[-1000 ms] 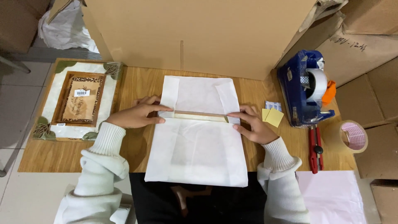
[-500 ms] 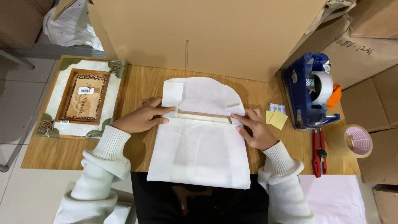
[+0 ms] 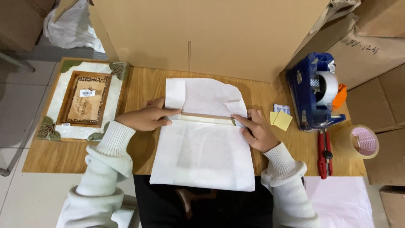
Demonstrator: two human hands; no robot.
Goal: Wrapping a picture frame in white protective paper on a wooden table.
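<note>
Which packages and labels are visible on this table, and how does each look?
White padded envelope: table centre, under both hands, flap lifted.
Wrapped picture frame: left edge, brown and cream, small white barcode sticker.
Yellow sticky notes: right of envelope.
Cardboard boxes: far right, brown.
</note>
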